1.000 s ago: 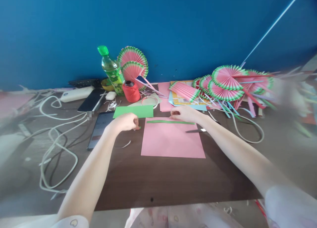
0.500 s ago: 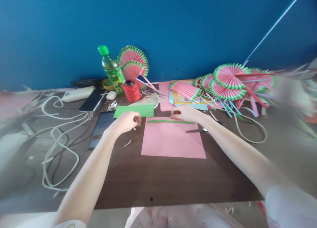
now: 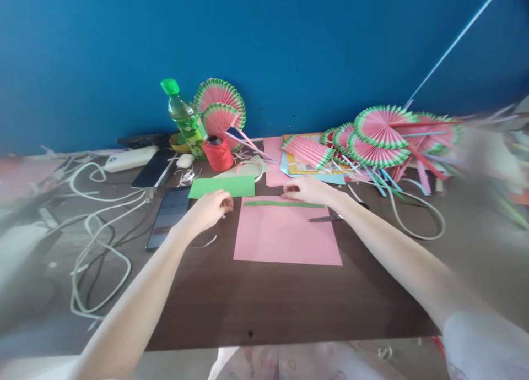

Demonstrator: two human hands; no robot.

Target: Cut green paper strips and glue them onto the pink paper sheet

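Note:
A pink paper sheet point(image 3: 287, 237) lies flat on the dark table point(image 3: 264, 303). A thin green strip point(image 3: 285, 204) runs along its far edge. My right hand point(image 3: 308, 190) rests at the sheet's far edge with fingers curled, pressing near the strip. My left hand point(image 3: 210, 208) hovers just left of the sheet with fingers pinched on something small I cannot make out. A green paper rectangle point(image 3: 222, 186) lies just beyond my left hand. Scissors point(image 3: 326, 218) lie partly under my right wrist.
A dark phone point(image 3: 167, 217) lies left of my left hand. Behind are a green-capped bottle point(image 3: 184, 118), a red spool point(image 3: 218, 152) and pleated watermelon fans point(image 3: 221, 107). More fans point(image 3: 380, 135) and paper strips pile up at the right. White cables point(image 3: 95, 226) sprawl left.
My left hand shifted slightly up and toward the pink sheet's corner, keeping its pinch. My right hand has stayed on the strip.

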